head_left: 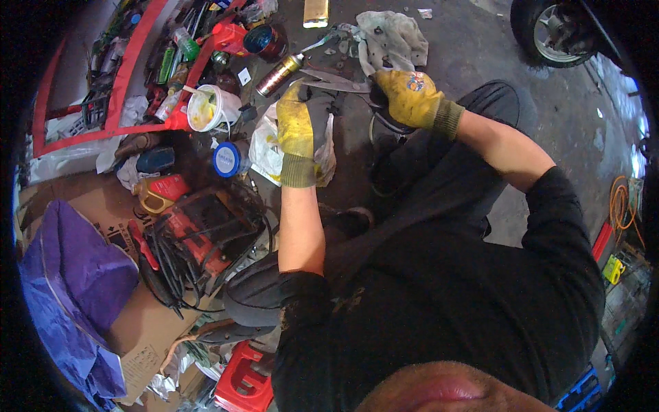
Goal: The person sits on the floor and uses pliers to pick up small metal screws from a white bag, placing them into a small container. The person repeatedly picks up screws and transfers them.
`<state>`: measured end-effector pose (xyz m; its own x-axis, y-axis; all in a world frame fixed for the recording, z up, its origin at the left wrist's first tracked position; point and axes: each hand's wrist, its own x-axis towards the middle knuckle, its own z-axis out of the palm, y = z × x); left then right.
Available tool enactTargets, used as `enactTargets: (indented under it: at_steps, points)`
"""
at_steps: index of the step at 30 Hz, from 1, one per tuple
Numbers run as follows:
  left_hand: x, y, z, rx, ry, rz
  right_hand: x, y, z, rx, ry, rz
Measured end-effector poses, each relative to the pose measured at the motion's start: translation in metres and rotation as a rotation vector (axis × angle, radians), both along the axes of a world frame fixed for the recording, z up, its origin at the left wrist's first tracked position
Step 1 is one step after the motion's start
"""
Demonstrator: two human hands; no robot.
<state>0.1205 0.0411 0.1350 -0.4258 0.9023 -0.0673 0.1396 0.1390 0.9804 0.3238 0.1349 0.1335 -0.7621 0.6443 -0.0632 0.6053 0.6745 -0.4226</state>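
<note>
My right hand [410, 98], in a dirty yellow work glove, is closed round the dark handle of a pair of large scissors [350, 87]. The metal blades point left and stand apart. My left hand [295, 127], also gloved in yellow, is closed beside the blade tips. A dark patch shows against its fingers, but what it grips I cannot make out. Below that hand lies a crumpled white plastic bag [266, 145] on the floor. Just beyond the blades are a gold spray can [279, 75] lying tilted and a grey rag [392, 41].
To the left stand a white bucket [223, 108], a blue-lidded tub [226, 160] and a red-framed rack [122, 65] of tools and bottles. Nearer are a red machine with black cables [195, 240], cardboard [147, 329] and purple cloth [82, 268]. A wheel [555, 34] is far right.
</note>
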Motion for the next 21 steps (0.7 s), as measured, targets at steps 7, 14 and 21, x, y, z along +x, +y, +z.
enactTargets:
  at_steps: [7, 14, 21]
  points:
    - [0.006, 0.003, -0.046, 0.316, -0.038, 0.271, -0.009, -0.003, -0.012, -0.063, 0.08, -0.033]
    - [-0.008, -0.005, -0.039, 0.23, 0.499, -0.008, 0.007, 0.007, -0.016, 0.126, 0.068, 0.16]
    - [0.0, -0.003, -0.038, 0.319, 0.585, 0.02, 0.007, 0.006, -0.027, 0.055, 0.134, 0.165]
